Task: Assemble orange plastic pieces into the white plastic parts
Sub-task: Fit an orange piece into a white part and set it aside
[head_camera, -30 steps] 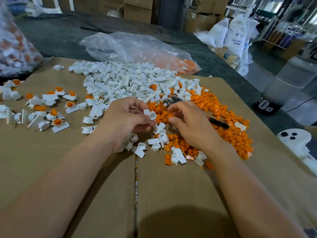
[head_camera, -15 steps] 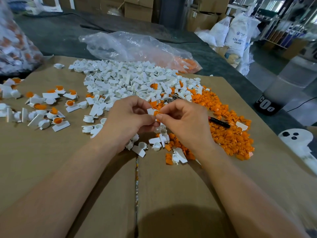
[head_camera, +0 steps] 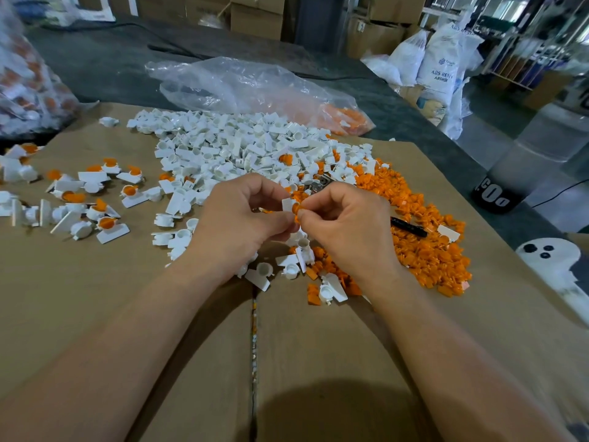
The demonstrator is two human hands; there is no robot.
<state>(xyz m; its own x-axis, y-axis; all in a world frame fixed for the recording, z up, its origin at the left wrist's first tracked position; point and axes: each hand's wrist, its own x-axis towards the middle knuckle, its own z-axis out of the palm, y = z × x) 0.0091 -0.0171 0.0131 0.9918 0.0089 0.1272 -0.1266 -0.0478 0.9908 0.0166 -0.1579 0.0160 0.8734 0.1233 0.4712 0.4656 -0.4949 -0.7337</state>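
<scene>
- Pinching a small white plastic part point(head_camera: 287, 204), my left hand point(head_camera: 242, 224) holds it up.
- My right hand point(head_camera: 347, 228) pinches a round orange plastic piece point(head_camera: 297, 208), seemingly pressed into it.

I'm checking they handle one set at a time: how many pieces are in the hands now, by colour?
white part, in left hand: 1
orange piece, in right hand: 1
Total: 2
</scene>
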